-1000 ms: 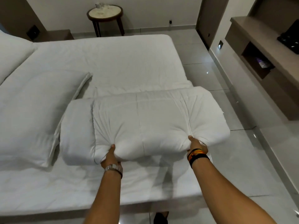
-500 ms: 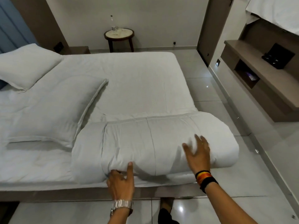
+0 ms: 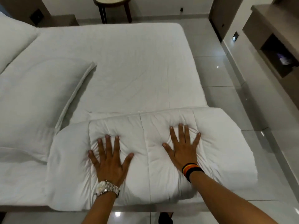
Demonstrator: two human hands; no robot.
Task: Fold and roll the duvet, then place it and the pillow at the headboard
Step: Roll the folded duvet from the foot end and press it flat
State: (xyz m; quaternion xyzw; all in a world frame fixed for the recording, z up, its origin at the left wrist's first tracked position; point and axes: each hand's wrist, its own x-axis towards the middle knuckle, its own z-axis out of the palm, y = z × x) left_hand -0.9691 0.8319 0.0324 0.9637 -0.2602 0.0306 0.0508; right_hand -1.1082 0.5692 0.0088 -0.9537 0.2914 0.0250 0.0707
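The white duvet [image 3: 152, 178] lies folded into a thick bundle across the near edge of the bed [image 3: 129, 65], its right end overhanging the mattress. My left hand [image 3: 110, 159], with a metal watch at the wrist, presses flat on the bundle's left half, fingers spread. My right hand [image 3: 182, 147], with dark wristbands, presses flat on the right half, fingers spread too. Both palms dent the padding. A large white pillow [image 3: 37, 101] lies on the bed just left of the duvet. A second pillow [image 3: 13, 39] shows at the far left edge.
A round side table [image 3: 113, 7] stands beyond the bed's far side. A wooden shelf unit [image 3: 275, 50] with a cubby runs along the right wall. Glossy floor tiles [image 3: 226, 97] lie between the bed and the shelf. A dark nightstand [image 3: 56, 21] sits at the far left.
My hands let go of the duvet's near edge and came up on top of the bundle, where they press down flat. The camera has tilted down and closer.
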